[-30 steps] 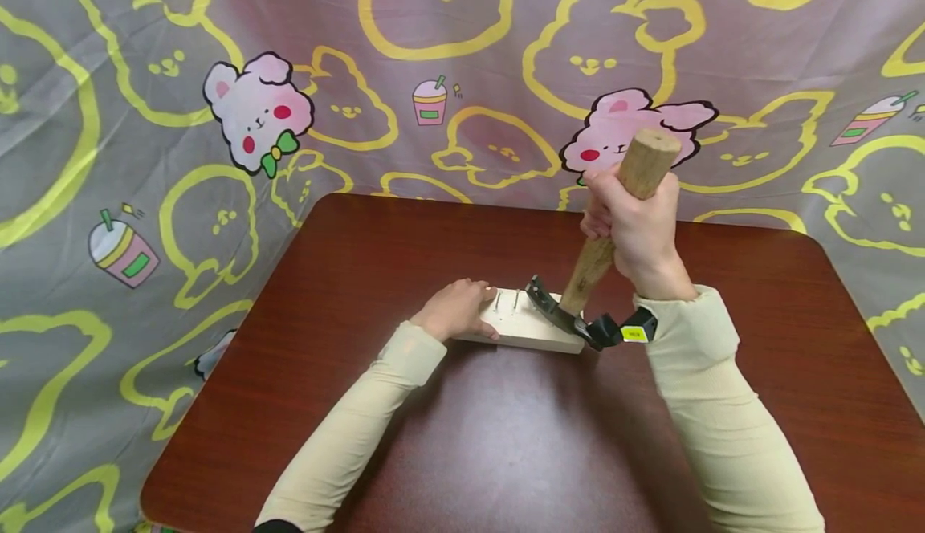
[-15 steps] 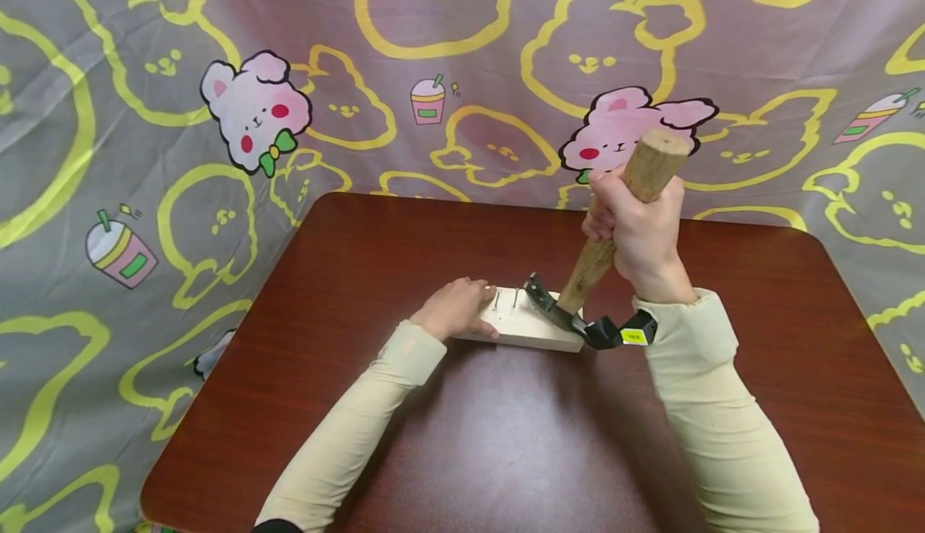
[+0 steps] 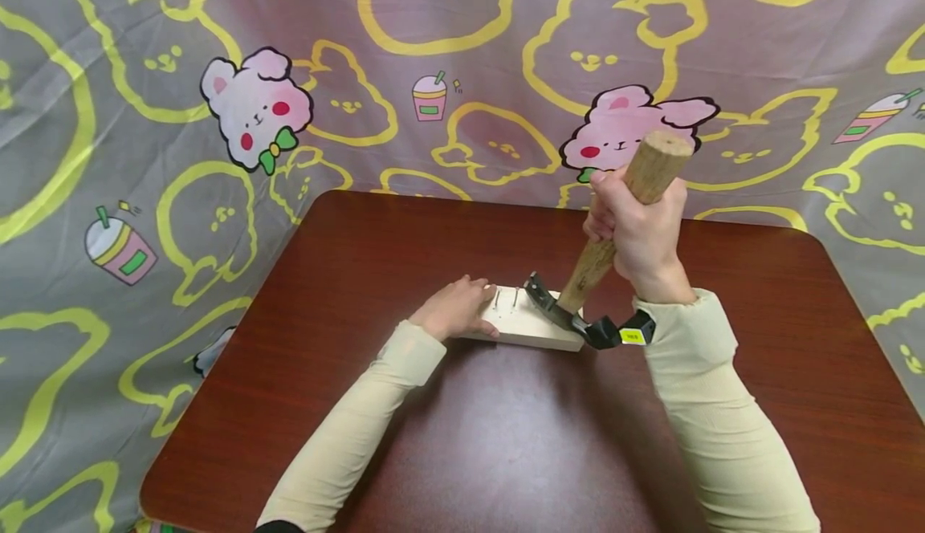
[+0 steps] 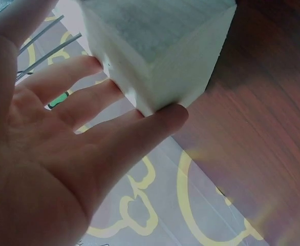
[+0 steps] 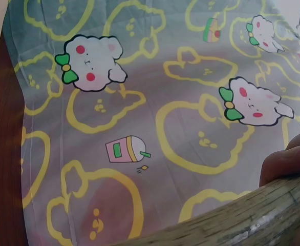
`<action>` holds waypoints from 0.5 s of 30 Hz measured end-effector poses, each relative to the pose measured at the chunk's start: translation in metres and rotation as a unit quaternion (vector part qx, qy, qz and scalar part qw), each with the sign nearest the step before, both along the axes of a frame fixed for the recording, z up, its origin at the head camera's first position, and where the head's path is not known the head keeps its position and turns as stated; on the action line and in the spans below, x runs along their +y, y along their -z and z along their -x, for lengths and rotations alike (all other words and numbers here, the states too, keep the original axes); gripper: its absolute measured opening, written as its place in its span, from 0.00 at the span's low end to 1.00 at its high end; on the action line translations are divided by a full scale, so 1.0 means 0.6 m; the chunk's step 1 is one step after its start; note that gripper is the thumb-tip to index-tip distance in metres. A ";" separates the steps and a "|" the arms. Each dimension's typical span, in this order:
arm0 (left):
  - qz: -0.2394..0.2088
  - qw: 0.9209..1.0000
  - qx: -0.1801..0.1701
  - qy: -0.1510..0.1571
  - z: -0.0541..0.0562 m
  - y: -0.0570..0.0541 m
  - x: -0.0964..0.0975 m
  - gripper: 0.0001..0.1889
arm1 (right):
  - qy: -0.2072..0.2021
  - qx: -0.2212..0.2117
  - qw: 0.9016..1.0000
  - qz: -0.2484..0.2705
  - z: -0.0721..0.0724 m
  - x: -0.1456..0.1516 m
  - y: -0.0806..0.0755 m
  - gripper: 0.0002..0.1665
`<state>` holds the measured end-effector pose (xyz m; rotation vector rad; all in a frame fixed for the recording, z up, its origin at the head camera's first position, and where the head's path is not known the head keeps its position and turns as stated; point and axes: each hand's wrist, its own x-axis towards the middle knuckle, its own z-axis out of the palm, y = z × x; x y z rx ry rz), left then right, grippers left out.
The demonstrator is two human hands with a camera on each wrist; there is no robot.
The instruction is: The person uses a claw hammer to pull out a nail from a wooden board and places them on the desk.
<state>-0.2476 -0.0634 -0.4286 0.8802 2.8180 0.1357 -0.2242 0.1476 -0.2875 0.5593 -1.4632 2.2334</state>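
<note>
A pale wooden block (image 3: 535, 326) lies on the table, with two thin nails (image 3: 515, 299) standing up near its left end. My left hand (image 3: 457, 308) grips that end, thumb on the near side and fingers at the far edge. The left wrist view shows the fingertips against the block (image 4: 155, 56) and the nails (image 4: 50, 54) beside them. My right hand (image 3: 639, 232) is wrapped round the wooden handle of a hammer (image 3: 591, 272). Its dark head (image 3: 552, 308) overlaps the block's right half, and the handle tilts up to the right. The handle (image 5: 237, 220) crosses the right wrist view's bottom corner.
A reddish-brown table (image 3: 361, 260) with rounded corners bears the block. Behind and to the left hangs a grey cloth (image 3: 289, 3) printed with yellow outlines and pink rabbits. A black camera with a yellow label (image 3: 636, 335) sits at the right wrist.
The hammer handle's top has shifted slightly right along with my right hand. The left hand and block stay in place.
</note>
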 end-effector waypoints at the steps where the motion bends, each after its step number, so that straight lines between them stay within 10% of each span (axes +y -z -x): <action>1: 0.002 1.000 0.000 0.000 0.000 0.001 0.001 0.36 | 0.000 -0.001 1.000 0.002 -0.001 0.002 0.001 0.17; 15: 0.018 1.000 -0.015 -0.007 -0.001 -0.001 0.005 0.39 | -0.035 0.032 0.995 0.086 -0.018 0.066 0.016 0.19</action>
